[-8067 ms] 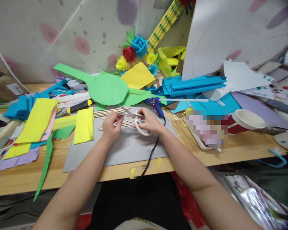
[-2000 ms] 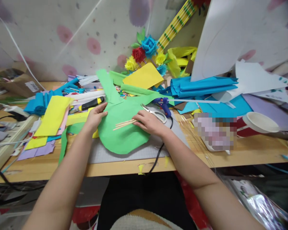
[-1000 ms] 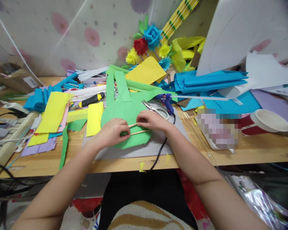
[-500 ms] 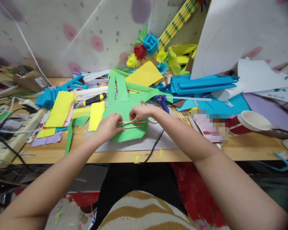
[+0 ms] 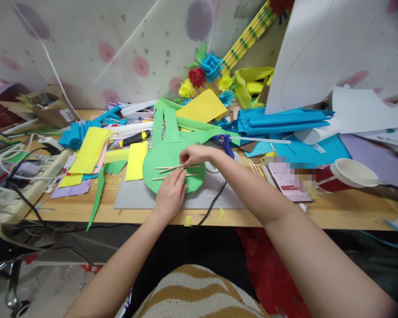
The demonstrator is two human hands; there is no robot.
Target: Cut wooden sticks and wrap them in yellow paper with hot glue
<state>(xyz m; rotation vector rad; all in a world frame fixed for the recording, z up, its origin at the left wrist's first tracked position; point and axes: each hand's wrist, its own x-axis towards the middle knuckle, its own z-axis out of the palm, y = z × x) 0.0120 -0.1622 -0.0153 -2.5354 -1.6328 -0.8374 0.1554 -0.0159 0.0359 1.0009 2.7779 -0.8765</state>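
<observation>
A rounded green paper piece [image 5: 194, 184] lies on a grey mat, with thin wooden sticks laid across it. My right hand [image 5: 195, 155] is bent down over it, fingertips pinching a slanted wooden stick [image 5: 168, 169]. Just below, my left hand [image 5: 171, 193] lies across the lower wooden stick [image 5: 158, 179], fingers stretched forward and thumb apart. Its fingertips come close to those of my right hand. Part of the lower stick is covered by that hand. Green paper strips [image 5: 171, 126] extend from the top of the rounded piece.
A glue gun [image 5: 223, 143] rests right of the green piece, its black cord [image 5: 213, 205] crossing the mat [image 5: 129, 198]. Yellow paper [image 5: 136, 161] and a utility knife [image 5: 135, 138] lie left. A paper cup [image 5: 343, 174] stands right, a power strip [image 5: 33, 187] far left.
My left hand has let go of the stick ends at the left and moved right, onto the lower stick. My right hand keeps its pinch. The view has shifted slightly.
</observation>
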